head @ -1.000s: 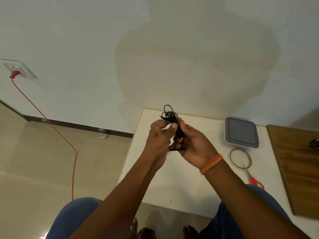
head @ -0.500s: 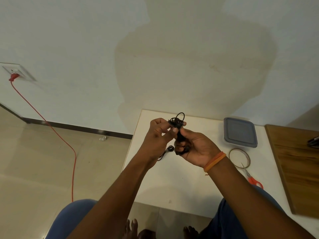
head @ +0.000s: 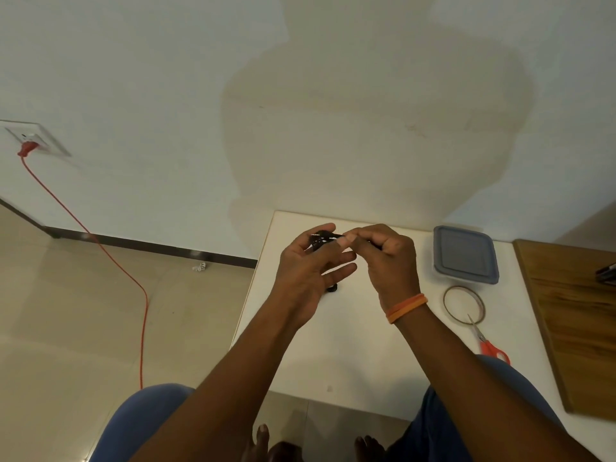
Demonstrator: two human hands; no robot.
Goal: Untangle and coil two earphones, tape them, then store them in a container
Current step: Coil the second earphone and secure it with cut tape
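- Head view: the fingers [head: 336,258] of the left hand [head: 308,275] are spread and nearly straight, the black earphone cable bundle [head: 321,238] resting against their tips near the thumb rather than clenched.
- The right hand [head: 388,258] is curled, thumb and forefinger pinching a strand that runs out of the bundle; whether the other fingers grasp more cable cannot be told.
- The bundle is held up over the far left part of the white table [head: 350,355], between the two hands; one earbud [head: 332,289] shows below the left palm, and I cannot tell if it hangs or lies on the table.
- Risk, as I judge it: with the left fingers this loose, a firm pull from the right hand could drag the whole knot free or tighten it.
- The cable looks thin, glossy and densely knotted, no neat coil yet.
- The lidded container [head: 466,255], tape roll [head: 464,303] and scissors [head: 488,343] lie untouched to the right.
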